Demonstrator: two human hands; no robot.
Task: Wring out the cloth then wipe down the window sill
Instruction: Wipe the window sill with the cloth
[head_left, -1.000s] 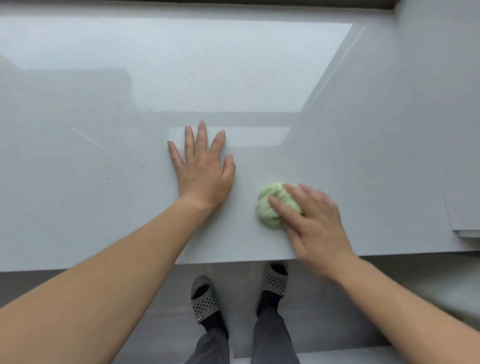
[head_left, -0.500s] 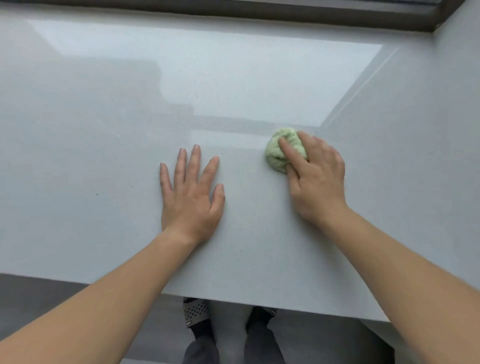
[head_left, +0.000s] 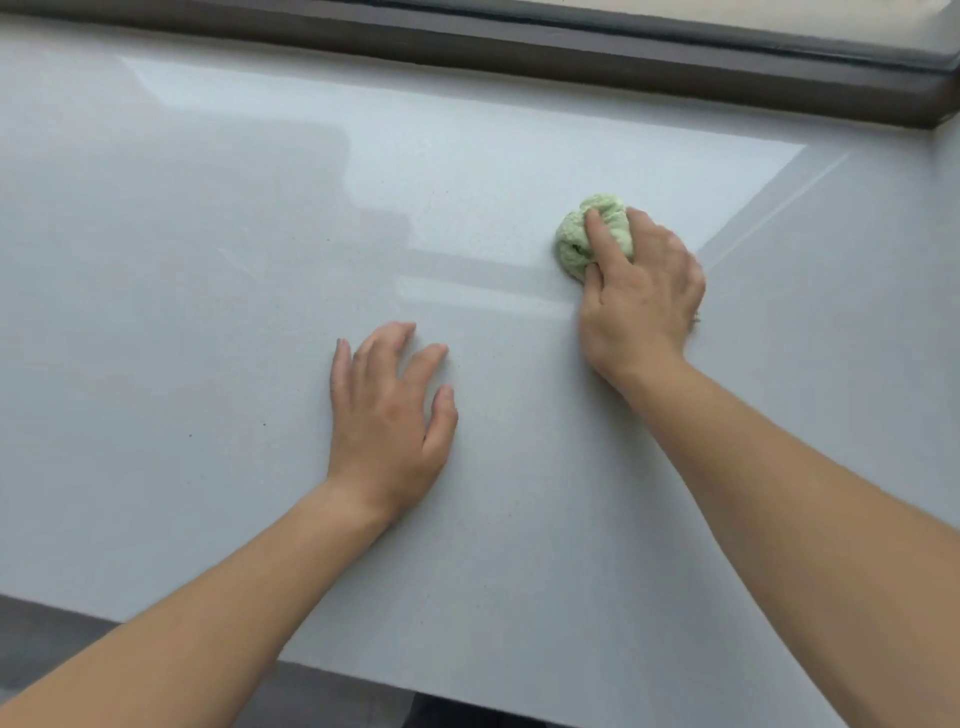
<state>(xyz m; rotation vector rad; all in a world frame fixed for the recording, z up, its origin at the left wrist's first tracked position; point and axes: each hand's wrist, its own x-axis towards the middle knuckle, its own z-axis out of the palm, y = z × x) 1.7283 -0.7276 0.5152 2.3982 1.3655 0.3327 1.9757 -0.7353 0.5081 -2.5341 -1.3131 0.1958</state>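
A bunched pale green cloth (head_left: 574, 244) lies on the wide glossy white window sill (head_left: 208, 312), right of centre and toward the back. My right hand (head_left: 641, 296) covers the cloth's near right side, its fingers curled over the wad and pressing it onto the sill. My left hand (head_left: 387, 410) rests palm down on the sill, nearer to me and left of the cloth, fingers spread and slightly bent, holding nothing.
A dark window frame (head_left: 571, 57) runs along the back edge of the sill. A white side wall (head_left: 893, 312) rises at the right. The sill's front edge (head_left: 337, 670) crosses the bottom, with dark floor below it.
My right hand has pushed the cloth away from me, from near the front edge toward the window. The left hand has stayed on the sill, its fingers now a little more bent.
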